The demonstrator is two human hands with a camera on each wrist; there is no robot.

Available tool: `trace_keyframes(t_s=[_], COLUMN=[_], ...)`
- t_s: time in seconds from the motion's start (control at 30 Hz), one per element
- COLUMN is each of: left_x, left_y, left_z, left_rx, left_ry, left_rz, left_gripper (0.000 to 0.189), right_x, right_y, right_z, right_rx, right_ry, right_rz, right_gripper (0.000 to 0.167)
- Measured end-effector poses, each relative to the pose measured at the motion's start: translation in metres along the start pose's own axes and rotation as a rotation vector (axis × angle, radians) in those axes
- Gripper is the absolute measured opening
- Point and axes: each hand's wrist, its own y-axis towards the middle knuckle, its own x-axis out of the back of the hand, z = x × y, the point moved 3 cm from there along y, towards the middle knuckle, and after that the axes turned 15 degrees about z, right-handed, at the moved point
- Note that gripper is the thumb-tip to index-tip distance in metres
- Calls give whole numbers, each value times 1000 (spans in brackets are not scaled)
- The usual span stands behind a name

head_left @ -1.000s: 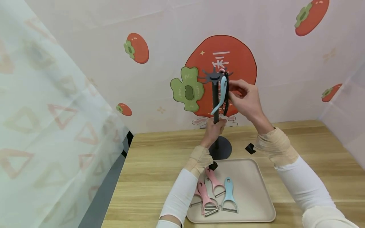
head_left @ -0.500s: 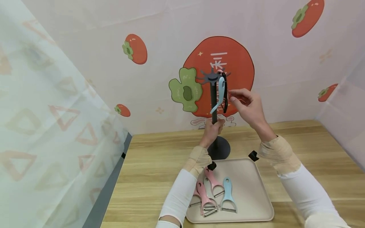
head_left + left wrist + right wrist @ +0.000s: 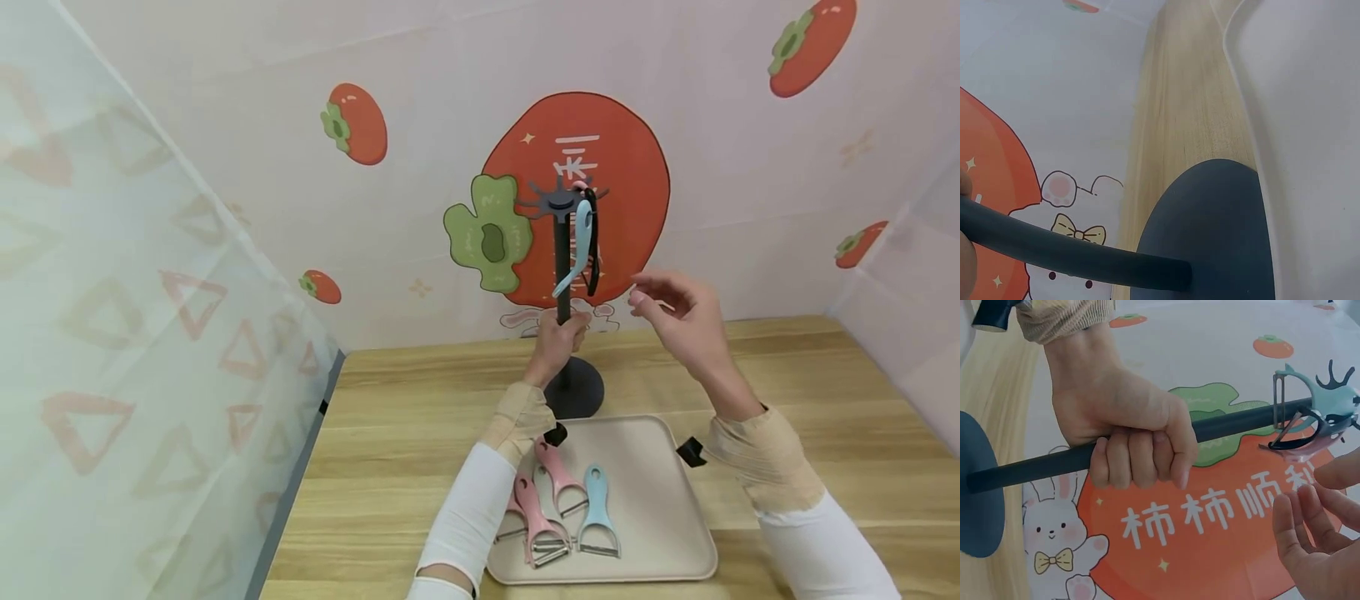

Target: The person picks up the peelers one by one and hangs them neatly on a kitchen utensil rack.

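Note:
My left hand grips the dark pole of an upright hook stand. In the right wrist view its fingers wrap round the pole. From the hooks at the top hang a light blue peeler, a black peeler and a pink peeler, which the others mostly hide in the head view. Right of the stand, apart from the peelers, my right hand hovers with loosely bent fingers and holds nothing. The round base rests on the table.
A beige tray lies in front of the stand. On its left part are pink peelers, a grey peeler and a light blue peeler. The wooden table meets a printed cloth wall behind.
My right hand has drawn back from the hanging peelers, moving right and down. The left hand stays on the pole, and the peelers hang as before.

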Motion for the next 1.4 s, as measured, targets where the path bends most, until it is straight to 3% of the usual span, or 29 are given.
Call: trace_keyframes(t_s=[0.17,0.47,0.6,0.83,0.93,1.17,1.4], left_x=[4,0,-2,-1,-1,-3,-3], left_y=[-2,-3,-4,-1,-1,-2,-2], left_z=[-1,0,1,0,0,-5,-4], left_rx=[-8,15,17,-16,-20,-30,-49], left_ry=[12,12,10,-20,-21,1,-10], left_rz=[-8,-13,-12,-19,-22,-4,3], left_gripper=[52,52,52,51,50,47,49], right_x=[-5,-28,-44,-74,-85,-100,-110], right_y=[-22,-67,-85,-112,-122,-139,-150], right_z=[1,-16,-32,-52,-58,-64,-66], right_rx=[-51,-155,-190,-329,-353,-434,-490], right_ry=[-95,-434,-461,-380,-381,-464,-519], right_rz=[84,322,453,699,722,676,673], right_gripper=[23,18,10,12,17,38,43])
